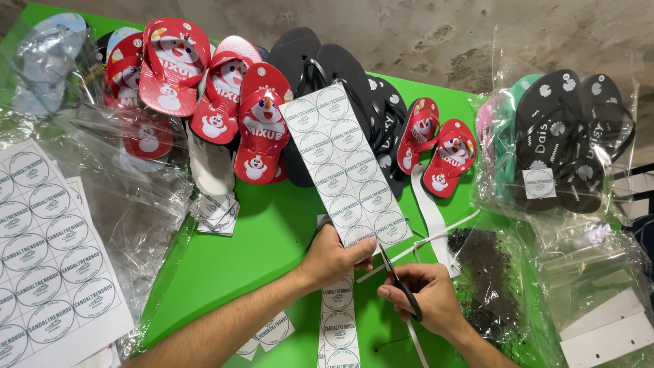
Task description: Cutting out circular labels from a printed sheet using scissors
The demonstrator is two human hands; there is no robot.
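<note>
My left hand (334, 257) holds up a long white strip of round stickers (344, 167), two columns wide, by its lower end. My right hand (426, 293) grips black-handled scissors (402, 286) whose blades meet the strip's bottom edge. Another cut strip of round stickers (338, 320) lies on the green table (272, 232) just below my hands.
Red snowman flip-flops (204, 88) and black flip-flops (320, 61) lie at the back. A smaller red pair (436, 146) sits right of the strip. Bagged black flip-flops (565, 136) are at right. Sticker sheets (48, 259) and clear plastic bags (129, 184) fill the left.
</note>
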